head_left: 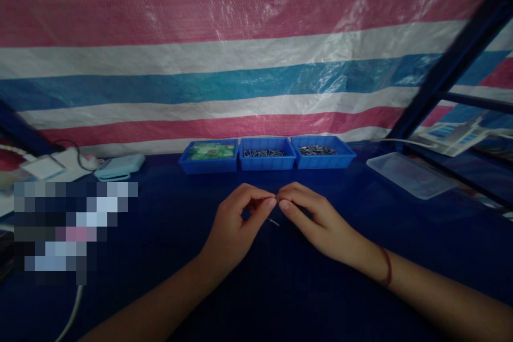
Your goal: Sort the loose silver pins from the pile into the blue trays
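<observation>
My left hand [236, 219] and my right hand [316, 216] meet over the middle of the dark blue table, fingertips pinched together and almost touching. A tiny metallic piece [277, 200] shows between the two pinches; its kind is too small to make out. Just below the left fingertips, a thin silvery screw-like piece [273, 221] sticks out towards the right. Whether the left fingers hold it or it lies on the table, I cannot tell. Beyond the hands stand three blue bins: one with green packets [212, 150], two with loose metal screw-like parts [263, 153].
A clear plastic lid [409, 173] lies at the right. On the left are a light blue case [120, 166], a white power strip [74, 163] with cables, and a blurred-out object [76, 232]. Dark blue frame posts [452, 59] flank the striped sheet [248, 85] behind.
</observation>
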### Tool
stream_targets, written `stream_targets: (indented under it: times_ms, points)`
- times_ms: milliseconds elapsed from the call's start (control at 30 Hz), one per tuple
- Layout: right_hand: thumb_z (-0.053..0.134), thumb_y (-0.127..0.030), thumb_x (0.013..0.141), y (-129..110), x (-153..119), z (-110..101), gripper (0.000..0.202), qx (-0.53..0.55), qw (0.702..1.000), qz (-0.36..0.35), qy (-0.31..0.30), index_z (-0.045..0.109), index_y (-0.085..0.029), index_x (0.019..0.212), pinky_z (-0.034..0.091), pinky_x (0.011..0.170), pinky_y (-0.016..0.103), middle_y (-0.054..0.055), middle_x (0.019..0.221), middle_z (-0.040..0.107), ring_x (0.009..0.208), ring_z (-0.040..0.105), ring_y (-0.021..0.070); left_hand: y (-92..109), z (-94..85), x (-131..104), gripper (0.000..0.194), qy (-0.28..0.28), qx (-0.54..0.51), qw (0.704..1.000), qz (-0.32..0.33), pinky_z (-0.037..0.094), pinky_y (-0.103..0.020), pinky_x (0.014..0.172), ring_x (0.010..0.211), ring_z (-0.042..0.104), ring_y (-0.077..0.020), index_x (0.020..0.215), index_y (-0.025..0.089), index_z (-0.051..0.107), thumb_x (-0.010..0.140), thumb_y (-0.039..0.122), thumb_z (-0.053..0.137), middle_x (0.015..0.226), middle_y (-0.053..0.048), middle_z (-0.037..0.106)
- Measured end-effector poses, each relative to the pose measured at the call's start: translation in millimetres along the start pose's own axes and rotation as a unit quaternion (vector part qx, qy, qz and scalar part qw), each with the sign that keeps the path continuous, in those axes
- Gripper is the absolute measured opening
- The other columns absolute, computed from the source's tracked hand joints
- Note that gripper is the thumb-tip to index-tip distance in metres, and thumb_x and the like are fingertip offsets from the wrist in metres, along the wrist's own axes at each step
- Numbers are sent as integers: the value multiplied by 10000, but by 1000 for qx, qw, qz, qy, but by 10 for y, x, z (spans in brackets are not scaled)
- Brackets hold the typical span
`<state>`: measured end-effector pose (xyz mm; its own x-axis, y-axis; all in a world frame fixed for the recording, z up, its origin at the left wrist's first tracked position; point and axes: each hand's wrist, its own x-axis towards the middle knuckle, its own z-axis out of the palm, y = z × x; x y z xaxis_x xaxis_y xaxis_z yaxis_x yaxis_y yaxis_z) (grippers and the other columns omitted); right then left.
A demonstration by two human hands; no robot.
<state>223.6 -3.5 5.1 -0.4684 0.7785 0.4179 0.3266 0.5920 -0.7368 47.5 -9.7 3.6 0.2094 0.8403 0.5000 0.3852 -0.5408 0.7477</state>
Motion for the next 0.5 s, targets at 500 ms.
stream_targets:
  times_ms: [500]
  points:
    - [448,-243,917,-21,2,-5,158,-11,1000,-10,12,588,-195,860,463,733,300,30,847,580,798,552,138,8,19,-28,78,7,0,1000,16,475,-257,658,729,589,-131,856,201,630,852,215,554,783,-2,622]
